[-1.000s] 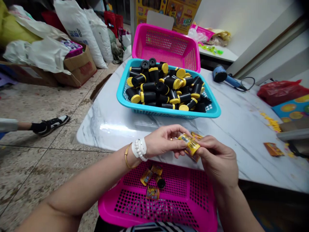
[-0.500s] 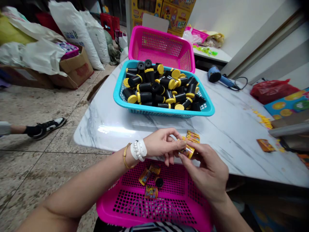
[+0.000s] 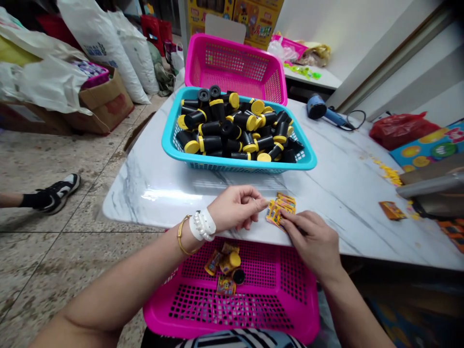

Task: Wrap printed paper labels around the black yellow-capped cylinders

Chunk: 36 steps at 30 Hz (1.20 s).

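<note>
Several flat yellow printed label sleeves [image 3: 276, 211] lie overlapping on the table's near edge. My right hand [image 3: 313, 239] has its thumb and fingertips closed on the right side of these sleeves. From the left, my left hand [image 3: 235, 207] reaches them with thumb and forefinger pinched at their edge; whatever is in the pinch is too small to make out. Below, a pink basket [image 3: 232, 331] holds several small canisters in yellow printed sleeves [image 3: 226, 285]. One shows a yellow lid [image 3: 235, 259], another a black end [image 3: 238, 276].
A blue basket [image 3: 232, 166] heaped with black canisters with yellow caps [image 3: 210, 143] stands on the marble-patterned table [image 3: 337, 193]. Behind it leans another pink basket [image 3: 235, 60]. A blue heat gun [image 3: 321, 108] lies at right. Someone's shoe [image 3: 60, 193] shows at left.
The sleeved canister that was between my hands is gone from them; another one with a yellow lid now lies in the near basket. Both hands have moved to the label sleeves.
</note>
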Available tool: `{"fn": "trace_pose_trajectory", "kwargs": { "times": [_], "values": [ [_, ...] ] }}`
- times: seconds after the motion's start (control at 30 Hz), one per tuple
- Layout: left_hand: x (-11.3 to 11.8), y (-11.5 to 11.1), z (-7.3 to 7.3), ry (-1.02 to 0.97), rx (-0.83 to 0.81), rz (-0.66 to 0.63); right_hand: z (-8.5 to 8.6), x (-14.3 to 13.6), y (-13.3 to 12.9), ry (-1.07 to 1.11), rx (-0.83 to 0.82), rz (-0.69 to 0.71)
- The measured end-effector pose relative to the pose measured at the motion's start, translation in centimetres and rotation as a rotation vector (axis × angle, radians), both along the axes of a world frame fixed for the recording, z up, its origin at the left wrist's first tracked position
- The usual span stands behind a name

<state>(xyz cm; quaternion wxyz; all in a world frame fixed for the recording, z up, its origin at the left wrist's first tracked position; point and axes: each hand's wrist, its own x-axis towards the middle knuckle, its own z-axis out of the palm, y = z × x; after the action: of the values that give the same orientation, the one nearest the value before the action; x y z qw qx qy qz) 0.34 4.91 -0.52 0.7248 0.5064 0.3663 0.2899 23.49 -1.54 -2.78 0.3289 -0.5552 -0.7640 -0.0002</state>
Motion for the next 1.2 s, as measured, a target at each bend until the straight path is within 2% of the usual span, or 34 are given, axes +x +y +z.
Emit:
{"fn": "trace_pose_trajectory", "kwargs": {
  "times": [0.13,0.3,0.4,0.5,0.63,0.7,0.8,0.83,0.93,1.1,1.2],
  "values": [
    [0.1,-0.1,-0.1,0.053,0.016,-0.030,-0.6,0.1,0.9,0.018,0.015,-0.004],
    [0.0,0.0,-0.3,0.083,0.063,-0.027,0.4,-2.4,0.1,0.150,0.172,-0.046],
    [0.0,0.1,-0.5,0.020,0.076,0.000,1.0,-3.9,0.1,0.183,0.202,0.015],
    [-0.1,0.1,-0.5,-0.045,0.064,0.008,1.5,-4.3,0.5,0.310,0.031,0.011],
    [0.0,0.0,-0.3,-0.102,0.055,-0.037,2.3,-3.9,1.3,0.578,-0.410,0.046],
    [0.0,-0.1,0.0,-0.086,0.077,0.041,2.5,-4.0,1.6,0.624,-0.470,0.037],
    [-0.2,-0.3,0.4,-0.079,0.122,0.217,2.3,-4.7,1.7,0.680,-0.297,-0.124],
    [-0.2,-0.3,0.5,-0.094,0.129,0.232,2.1,-4.9,1.8,0.694,-0.246,-0.173],
    [-0.5,-0.6,0.6,-0.141,0.122,0.164,1.7,-5.4,1.9,0.702,-0.171,-0.254],
    [-0.6,-0.9,0.5,-0.120,0.122,0.196,1.5,-5.5,1.9,0.696,-0.080,-0.286],
    [-0.5,-0.8,0.5,-0.106,0.112,0.221,1.1,-5.6,1.7,0.627,-0.018,-0.225]
  ]
}}
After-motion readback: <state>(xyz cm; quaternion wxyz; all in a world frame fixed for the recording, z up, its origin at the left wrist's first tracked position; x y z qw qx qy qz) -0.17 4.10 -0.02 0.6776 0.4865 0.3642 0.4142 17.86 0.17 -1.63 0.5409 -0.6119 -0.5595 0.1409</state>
